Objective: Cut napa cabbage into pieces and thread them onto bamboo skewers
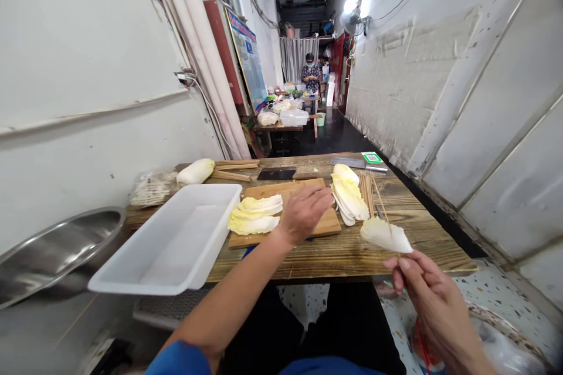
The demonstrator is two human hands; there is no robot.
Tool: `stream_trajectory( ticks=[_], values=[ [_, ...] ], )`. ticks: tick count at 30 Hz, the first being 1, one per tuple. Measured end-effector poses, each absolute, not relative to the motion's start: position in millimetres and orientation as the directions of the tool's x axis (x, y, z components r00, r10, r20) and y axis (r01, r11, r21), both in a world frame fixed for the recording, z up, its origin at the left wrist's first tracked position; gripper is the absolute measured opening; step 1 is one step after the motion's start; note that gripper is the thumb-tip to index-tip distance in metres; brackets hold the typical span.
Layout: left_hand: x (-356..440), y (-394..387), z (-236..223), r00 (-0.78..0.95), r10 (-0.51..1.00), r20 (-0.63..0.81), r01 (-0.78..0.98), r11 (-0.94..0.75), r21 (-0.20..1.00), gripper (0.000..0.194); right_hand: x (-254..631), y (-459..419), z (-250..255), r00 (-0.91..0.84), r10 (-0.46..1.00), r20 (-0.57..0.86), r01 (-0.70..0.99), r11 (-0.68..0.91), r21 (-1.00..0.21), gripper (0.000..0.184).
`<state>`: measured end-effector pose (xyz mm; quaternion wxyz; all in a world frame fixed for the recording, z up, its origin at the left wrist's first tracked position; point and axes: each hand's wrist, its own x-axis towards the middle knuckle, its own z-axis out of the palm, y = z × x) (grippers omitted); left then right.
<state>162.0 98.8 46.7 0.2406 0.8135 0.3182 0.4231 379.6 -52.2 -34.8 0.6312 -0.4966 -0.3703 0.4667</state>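
My right hand is closed around the lower end of a thin bamboo skewer. A pale napa cabbage leaf is pierced on that skewer, just above my fingers, near the table's right front edge. My left hand is over the wooden cutting board, its fingers stretched rightward with nothing visible in them. Its fingertips are close to a stack of loose yellow-white cabbage leaves; contact cannot be made out. More cabbage leaves lie on the board's left side. Several bare skewers lie beside the stack.
A white plastic tub stands left of the board, beside a steel basin. Behind are a cabbage head, skewer bundles, a dark-bladed knife and a cleaver. A person is at a far table.
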Motion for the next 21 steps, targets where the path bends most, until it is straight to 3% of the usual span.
stream_trajectory(
  ticks=[5,10,16,21],
  values=[
    [203.8,146.3,18.4,0.671,0.604,0.43,0.23,-0.721,0.654,0.009,393.4,-57.5,-52.8,0.306,0.951,-0.037,-0.208,0.029,-0.978,0.027],
    [203.1,160.0,-41.9,0.817,0.502,0.286,0.305,-0.795,0.524,0.015,405.4,-60.8,-65.7,0.299,0.942,-0.154,-0.321,-0.052,-0.946,0.035],
    [181.4,136.9,-76.6,0.756,0.589,0.288,0.435,-0.779,0.452,0.025,409.9,-59.8,-72.3,0.221,0.948,-0.23,-0.413,-0.122,-0.902,0.033],
    [172.4,114.1,-86.0,0.601,0.76,0.249,0.546,-0.618,0.566,0.039,402.8,-54.5,-76.2,0.204,0.943,-0.263,-0.424,-0.157,-0.892,0.035]
  ],
)
